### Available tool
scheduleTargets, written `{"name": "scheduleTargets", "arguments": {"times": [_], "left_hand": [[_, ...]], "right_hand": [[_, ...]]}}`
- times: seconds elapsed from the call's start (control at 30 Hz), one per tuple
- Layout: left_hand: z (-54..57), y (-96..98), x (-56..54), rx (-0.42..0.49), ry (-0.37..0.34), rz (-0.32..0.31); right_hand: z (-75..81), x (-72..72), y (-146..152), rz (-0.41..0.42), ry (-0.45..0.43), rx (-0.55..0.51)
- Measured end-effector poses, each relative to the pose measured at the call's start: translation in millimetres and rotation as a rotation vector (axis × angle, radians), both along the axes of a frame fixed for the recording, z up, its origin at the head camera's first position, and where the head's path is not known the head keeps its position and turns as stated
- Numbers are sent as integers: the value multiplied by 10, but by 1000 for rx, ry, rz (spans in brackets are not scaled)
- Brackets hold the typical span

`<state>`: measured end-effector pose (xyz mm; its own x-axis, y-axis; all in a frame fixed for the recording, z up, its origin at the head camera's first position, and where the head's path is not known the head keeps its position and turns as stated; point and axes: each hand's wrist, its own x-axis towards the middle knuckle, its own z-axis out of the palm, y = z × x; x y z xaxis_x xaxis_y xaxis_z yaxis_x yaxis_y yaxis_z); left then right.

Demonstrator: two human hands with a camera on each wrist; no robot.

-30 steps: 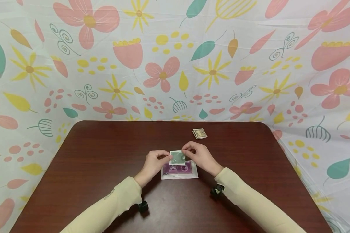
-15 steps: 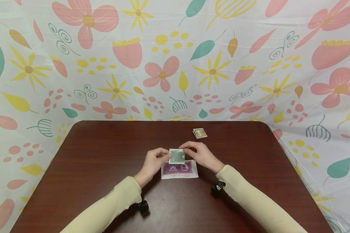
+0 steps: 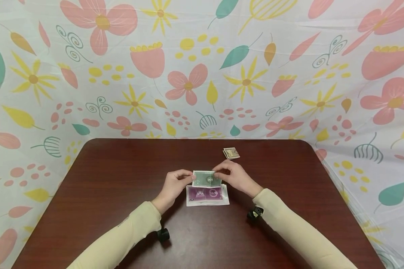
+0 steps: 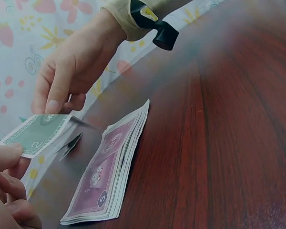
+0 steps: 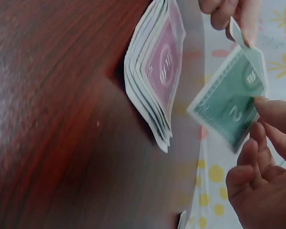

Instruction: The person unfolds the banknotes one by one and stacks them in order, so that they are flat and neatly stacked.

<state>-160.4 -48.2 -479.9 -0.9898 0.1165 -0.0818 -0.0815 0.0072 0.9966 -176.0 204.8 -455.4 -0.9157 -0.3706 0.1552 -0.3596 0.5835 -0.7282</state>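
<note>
A green banknote (image 3: 203, 179) marked with a 2 is held up over the far edge of a stack of purple banknotes (image 3: 205, 194). My left hand (image 3: 173, 185) pinches its left end between thumb and fingers. At the right end, my right hand (image 3: 235, 177) pinches it too. A crease runs across the green banknote, and in the right wrist view a narrow flap (image 5: 238, 32) of it stands up at the far end. The purple stack lies flat on the table, its layered edges fanned slightly in the left wrist view.
A folded brownish banknote (image 3: 231, 153) lies behind my right hand, toward the back of the dark wooden table (image 3: 121, 168). A flower-printed cloth (image 3: 188, 56) hangs behind the table. Dark wrist cameras (image 3: 163, 235) are strapped under both sleeves.
The green banknote has opened out from a folded, narrower shape to a wider one. My right hand has moved a little right with its end, my left slightly left. The purple stack stays put.
</note>
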Motion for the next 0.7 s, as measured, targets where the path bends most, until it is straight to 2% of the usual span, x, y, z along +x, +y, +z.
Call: {"name": "scheduleTargets", "arguments": {"times": [0.1, 0.2, 0.4, 0.57, 0.7], "left_hand": [[-8, -26, -19, 0, -7, 17], [-5, -56, -34, -5, -29, 36], [-7, -84, -35, -38, -40, 46], [-16, -96, -9, -110, 54, 2], [-8, -122, 12, -222, 178, -47]], "right_hand": [[-2, -16, 47, -24, 39, 33], [6, -13, 98, -51, 35, 44], [-16, 30, 158, -94, 11, -7], [-30, 70, 154, -91, 65, -33], [-22, 106, 158, -79, 105, 4]]}}
